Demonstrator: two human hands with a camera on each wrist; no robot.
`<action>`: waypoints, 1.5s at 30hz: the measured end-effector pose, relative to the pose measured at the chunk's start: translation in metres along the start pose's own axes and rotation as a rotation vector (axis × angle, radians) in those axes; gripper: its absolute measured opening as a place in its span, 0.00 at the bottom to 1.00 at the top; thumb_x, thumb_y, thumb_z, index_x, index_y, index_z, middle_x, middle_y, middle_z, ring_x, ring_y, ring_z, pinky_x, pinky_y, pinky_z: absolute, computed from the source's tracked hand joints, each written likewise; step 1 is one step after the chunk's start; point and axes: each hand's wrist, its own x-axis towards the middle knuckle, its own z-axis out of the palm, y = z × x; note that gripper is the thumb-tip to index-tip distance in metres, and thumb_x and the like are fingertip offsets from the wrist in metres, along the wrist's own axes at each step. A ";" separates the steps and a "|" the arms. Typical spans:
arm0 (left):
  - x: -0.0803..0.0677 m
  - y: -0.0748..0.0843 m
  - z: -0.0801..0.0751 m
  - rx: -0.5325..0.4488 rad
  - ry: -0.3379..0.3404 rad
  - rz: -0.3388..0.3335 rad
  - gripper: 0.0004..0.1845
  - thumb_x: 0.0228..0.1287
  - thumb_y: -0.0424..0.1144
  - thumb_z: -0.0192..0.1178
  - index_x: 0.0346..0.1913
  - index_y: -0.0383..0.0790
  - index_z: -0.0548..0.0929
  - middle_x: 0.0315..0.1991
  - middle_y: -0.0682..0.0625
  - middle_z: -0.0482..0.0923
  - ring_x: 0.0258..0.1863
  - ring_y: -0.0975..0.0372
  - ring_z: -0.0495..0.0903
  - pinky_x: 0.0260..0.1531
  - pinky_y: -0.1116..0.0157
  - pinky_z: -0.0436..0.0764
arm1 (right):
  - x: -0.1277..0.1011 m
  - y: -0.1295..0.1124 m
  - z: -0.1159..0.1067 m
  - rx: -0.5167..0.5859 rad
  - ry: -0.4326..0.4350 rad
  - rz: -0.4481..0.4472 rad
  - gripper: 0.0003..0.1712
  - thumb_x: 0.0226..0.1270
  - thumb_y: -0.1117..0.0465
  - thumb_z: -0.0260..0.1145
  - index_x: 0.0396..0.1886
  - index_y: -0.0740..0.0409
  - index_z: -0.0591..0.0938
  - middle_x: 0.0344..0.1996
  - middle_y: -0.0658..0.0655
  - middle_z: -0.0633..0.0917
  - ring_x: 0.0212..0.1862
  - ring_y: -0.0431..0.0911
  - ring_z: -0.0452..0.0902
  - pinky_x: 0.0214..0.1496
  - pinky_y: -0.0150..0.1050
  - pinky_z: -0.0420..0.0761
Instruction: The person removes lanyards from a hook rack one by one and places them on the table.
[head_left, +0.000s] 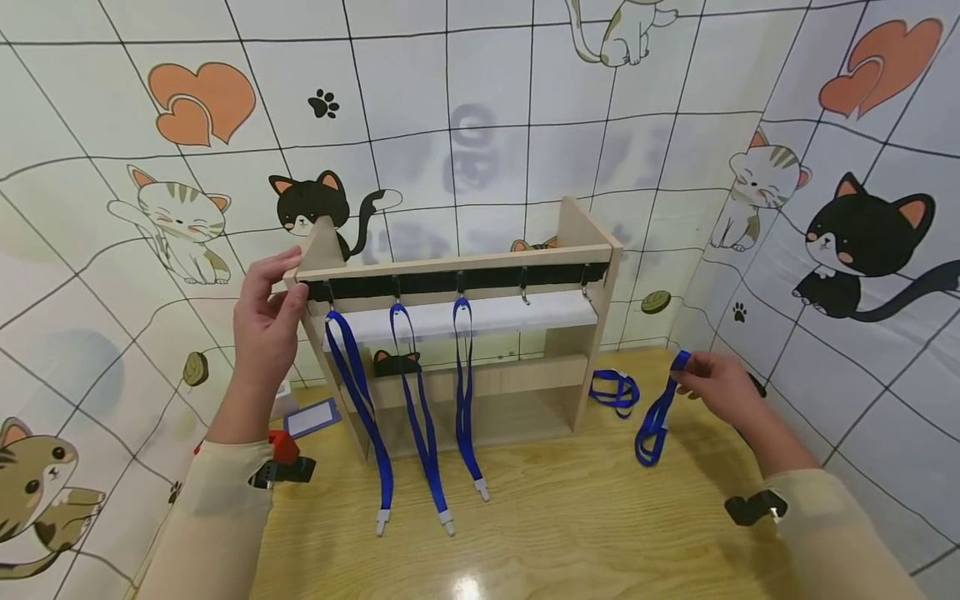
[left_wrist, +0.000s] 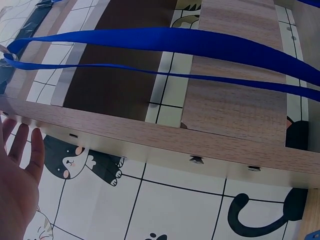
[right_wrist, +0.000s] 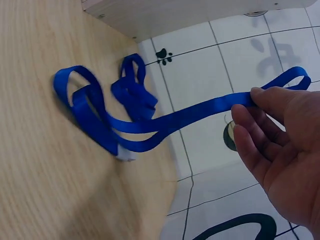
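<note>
A small wooden rack (head_left: 480, 365) stands on the table, with a black strip of metal hooks across its upper front. From the three left hooks hang blue lanyards, the leftmost lanyard (head_left: 367, 408) nearest my left hand. My left hand (head_left: 266, 312) holds the rack's upper left corner, thumb at the front and fingers along the outer side. My right hand (head_left: 720, 383) pinches another blue lanyard (right_wrist: 200, 114) between thumb and fingertips near its looped end. The rest of this lanyard droops in folds toward the table, a pale clip (right_wrist: 126, 153) at its lower part.
Another blue lanyard (head_left: 615, 392) lies coiled on the table right of the rack. Two right hooks (head_left: 525, 292) carry nothing. Left of the rack lie a blue-edged card holder (head_left: 311, 417) and a red object (head_left: 283, 447). Cat-patterned sheets (head_left: 480, 100) enclose the table.
</note>
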 end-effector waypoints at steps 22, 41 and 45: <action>0.001 -0.001 0.002 -0.027 0.006 -0.003 0.22 0.83 0.34 0.61 0.73 0.33 0.78 0.78 0.45 0.75 0.69 0.52 0.77 0.57 0.71 0.84 | -0.010 0.055 0.050 -0.044 -0.128 0.069 0.06 0.77 0.66 0.72 0.43 0.67 0.87 0.32 0.58 0.89 0.31 0.46 0.83 0.29 0.37 0.82; 0.000 -0.002 0.001 -0.045 0.005 0.005 0.22 0.83 0.34 0.61 0.73 0.32 0.77 0.77 0.44 0.75 0.69 0.52 0.77 0.56 0.71 0.84 | -0.024 0.059 0.068 -0.101 -0.027 0.179 0.10 0.78 0.63 0.72 0.45 0.69 0.86 0.33 0.58 0.89 0.32 0.46 0.82 0.32 0.38 0.81; 0.000 -0.001 0.001 -0.039 0.004 -0.001 0.22 0.83 0.35 0.61 0.73 0.33 0.78 0.77 0.45 0.75 0.69 0.52 0.77 0.56 0.71 0.84 | -0.025 0.057 0.067 -0.097 0.007 0.172 0.12 0.78 0.61 0.73 0.46 0.68 0.86 0.34 0.57 0.89 0.34 0.47 0.82 0.32 0.38 0.80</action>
